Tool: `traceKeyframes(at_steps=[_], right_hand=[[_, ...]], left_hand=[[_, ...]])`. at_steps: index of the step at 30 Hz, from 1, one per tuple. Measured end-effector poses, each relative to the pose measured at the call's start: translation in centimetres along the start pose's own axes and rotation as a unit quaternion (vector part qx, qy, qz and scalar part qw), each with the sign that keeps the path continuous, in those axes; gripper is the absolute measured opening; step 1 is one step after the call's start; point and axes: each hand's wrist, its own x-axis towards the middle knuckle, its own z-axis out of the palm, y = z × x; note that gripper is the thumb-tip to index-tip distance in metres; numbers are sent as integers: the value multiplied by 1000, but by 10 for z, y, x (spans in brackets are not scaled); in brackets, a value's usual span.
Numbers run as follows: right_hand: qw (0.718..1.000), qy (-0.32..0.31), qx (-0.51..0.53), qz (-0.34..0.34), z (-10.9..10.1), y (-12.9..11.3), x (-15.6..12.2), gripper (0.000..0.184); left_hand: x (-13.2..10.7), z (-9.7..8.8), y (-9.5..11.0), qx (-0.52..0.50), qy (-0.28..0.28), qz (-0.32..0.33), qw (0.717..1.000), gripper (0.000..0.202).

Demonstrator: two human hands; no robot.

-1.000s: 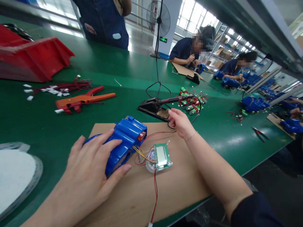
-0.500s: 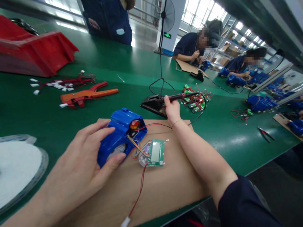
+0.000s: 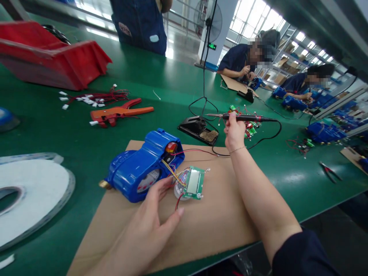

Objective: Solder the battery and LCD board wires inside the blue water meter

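The green circuit board [image 3: 194, 183] with its small display sits face up over the cardboard sheet [image 3: 212, 226] in front of you, a clear round part [image 3: 178, 191] showing under its left edge. Yellow and other thin wires [image 3: 169, 168] tie it to the open end of the blue plastic housing [image 3: 138, 161], which rests to its left with a brass fitting [image 3: 105, 184] at the far-left end. Your left hand [image 3: 149, 224] has a loose, spread grip, thumb and forefinger apart beside the board; whether a fingertip touches the clear part, you cannot tell from here. Your right hand [image 3: 235, 132] has its grip closed round the handle of the soldering iron [image 3: 253, 118], whose metal tip points left. Below that tip, in this view, stands the black soldering stand [image 3: 189, 126] with its brown sponge [image 3: 209, 136]. Behind your right hand lie green battery cells [image 3: 250, 132] with wires. Further left on the green table [image 3: 172, 82] you have orange-handled wire strippers [image 3: 120, 112], white-plugged leads [image 3: 94, 99], a red bin [image 3: 69, 63] and a white roll [image 3: 48, 184]
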Motion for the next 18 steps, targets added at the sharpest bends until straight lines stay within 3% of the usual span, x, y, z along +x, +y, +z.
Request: traceKeyframes(at_steps=[5,11,14,18], right_hand=[[995,58,70,-45,-17,-39,-15,48],[979,28,198,-39,-49,-87,-84,39],[969,27,243,19,-51,-91,-126,36],[949,113,283,77,-33,-73,-168,29]], left_hand=[[16,11,3,-41,21,-27,999,75],[22,23,5,-58,26,-10,998,73],[21,24,9,-52,43,-20,998,64],[22,24,16,-25,54,-29,998,47]])
